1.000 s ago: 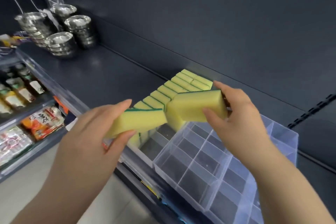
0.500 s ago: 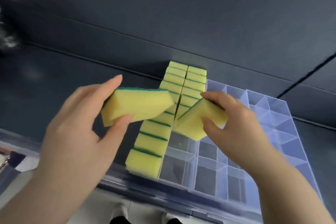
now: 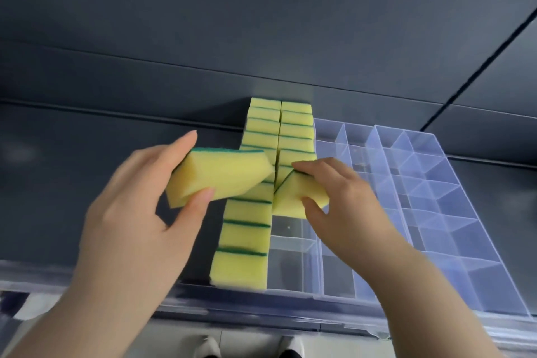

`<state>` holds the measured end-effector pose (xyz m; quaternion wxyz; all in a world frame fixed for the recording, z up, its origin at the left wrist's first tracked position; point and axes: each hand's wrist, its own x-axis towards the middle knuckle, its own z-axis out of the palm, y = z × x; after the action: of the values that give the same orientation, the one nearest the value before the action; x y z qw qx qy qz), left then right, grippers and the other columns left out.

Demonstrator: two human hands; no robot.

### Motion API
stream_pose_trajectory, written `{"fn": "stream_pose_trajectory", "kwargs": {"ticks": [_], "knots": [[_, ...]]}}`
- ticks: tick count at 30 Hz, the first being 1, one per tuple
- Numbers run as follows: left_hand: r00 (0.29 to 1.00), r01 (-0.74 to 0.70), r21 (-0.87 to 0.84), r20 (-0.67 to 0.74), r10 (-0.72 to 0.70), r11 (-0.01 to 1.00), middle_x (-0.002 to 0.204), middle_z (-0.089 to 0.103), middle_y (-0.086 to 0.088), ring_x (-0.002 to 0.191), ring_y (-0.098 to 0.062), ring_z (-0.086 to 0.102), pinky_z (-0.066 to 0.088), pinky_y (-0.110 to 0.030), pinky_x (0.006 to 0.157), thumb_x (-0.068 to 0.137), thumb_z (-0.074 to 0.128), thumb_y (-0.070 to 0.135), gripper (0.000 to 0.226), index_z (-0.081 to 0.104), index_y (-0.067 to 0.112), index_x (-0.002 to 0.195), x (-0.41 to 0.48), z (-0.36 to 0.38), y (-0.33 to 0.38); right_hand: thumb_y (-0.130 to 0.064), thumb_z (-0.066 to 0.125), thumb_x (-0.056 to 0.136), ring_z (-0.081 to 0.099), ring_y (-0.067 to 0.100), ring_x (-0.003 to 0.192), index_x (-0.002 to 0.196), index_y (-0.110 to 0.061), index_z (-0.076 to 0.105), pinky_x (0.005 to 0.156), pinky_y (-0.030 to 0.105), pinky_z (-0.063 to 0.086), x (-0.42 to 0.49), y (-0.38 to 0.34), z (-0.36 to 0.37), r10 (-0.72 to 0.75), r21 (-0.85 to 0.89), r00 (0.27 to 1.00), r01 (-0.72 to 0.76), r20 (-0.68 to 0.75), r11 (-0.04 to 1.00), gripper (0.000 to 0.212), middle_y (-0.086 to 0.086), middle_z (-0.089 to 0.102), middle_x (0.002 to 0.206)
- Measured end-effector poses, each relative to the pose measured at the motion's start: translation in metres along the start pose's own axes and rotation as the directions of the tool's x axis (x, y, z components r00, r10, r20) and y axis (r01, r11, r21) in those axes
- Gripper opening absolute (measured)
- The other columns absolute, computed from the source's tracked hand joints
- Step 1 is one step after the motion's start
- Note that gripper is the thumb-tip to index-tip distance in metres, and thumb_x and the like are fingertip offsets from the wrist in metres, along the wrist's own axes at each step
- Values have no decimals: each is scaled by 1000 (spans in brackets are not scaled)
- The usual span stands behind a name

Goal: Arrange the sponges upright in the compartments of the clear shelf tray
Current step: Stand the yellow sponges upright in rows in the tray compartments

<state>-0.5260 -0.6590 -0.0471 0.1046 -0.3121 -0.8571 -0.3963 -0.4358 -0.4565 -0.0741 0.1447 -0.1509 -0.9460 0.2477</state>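
At the centre of the frame, my left hand [image 3: 139, 212] pinches a sponge [image 3: 223, 176] above the tray [image 3: 453, 171], while my right hand [image 3: 348, 206] grips a second sponge [image 3: 293, 197], tilted, low over column 2. Both should be light, squashy foam, best held gently across the yellow faces. Upright sponges [image 3: 244, 241] fill the tray's left column and the upper part of the next.

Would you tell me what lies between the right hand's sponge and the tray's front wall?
The head view shows only empty compartments there.
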Motion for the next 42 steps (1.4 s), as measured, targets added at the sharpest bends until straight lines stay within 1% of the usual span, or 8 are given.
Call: {"fn": "stream_pose_trajectory", "kwargs": {"ticks": [9,14,21,28,31,35,39,42], "knots": [[1000,-16,12,5,16,1000,109,56,11,95,-4,49,29,4,83,76,63,23,54,54,21,129,3,3,12,2,69,72,58,25,100,115,-14,62,84,27,45,1,15,2,-139,-59,989,136,-52,989,46,1,62,108],[999,-41,32,16,40,999,107,60,4,94,0,46,25,7,83,76,63,20,52,56,17,128,6,3,16,-3,77,67,59,26,91,110,-10,64,70,33,54,2,20,18,-213,-147,976,203,-54,968,45,4,61,101],[998,-58,51,17,57,997,106,58,7,94,4,45,26,7,83,76,63,20,52,56,17,127,7,4,12,-9,78,66,55,26,85,95,-11,67,68,33,48,1,33,30,-327,-326,939,279,-104,903,30,5,62,94],[995,-67,-43,69,70,997,108,59,21,97,9,50,27,7,84,75,69,30,55,54,32,128,9,1,10,-17,67,71,58,26,85,98,-9,67,70,32,52,3,34,27,-308,-250,950,285,-54,925,28,5,62,95],[983,-124,-118,124,138,985,113,56,30,102,14,51,31,4,86,74,67,37,53,53,41,125,11,-3,15,-25,65,75,59,16,93,105,-13,66,83,20,48,3,35,9,-217,-66,972,211,-88,975,33,2,63,101],[933,-270,-151,202,297,951,113,58,26,103,14,52,34,-1,90,75,61,39,45,60,31,119,17,6,29,-23,63,78,51,-11,88,102,-15,68,82,0,36,3,40,-30,-112,66,973,128,-204,990,25,-12,60,96],[879,-318,-134,330,345,939,106,59,26,95,17,50,36,-2,86,74,63,39,43,55,38,116,20,30,33,-20,61,77,56,0,83,98,-19,68,80,2,39,1,43,-49,-92,76,975,109,-204,991,22,-20,58,91],[868,-356,-53,350,351,933,108,62,20,101,2,51,48,-16,83,70,68,32,46,57,37,115,22,48,30,-18,61,77,53,-12,88,100,-21,68,81,0,36,0,43,-43,-129,70,987,136,-100,988,24,-24,56,95]]}}
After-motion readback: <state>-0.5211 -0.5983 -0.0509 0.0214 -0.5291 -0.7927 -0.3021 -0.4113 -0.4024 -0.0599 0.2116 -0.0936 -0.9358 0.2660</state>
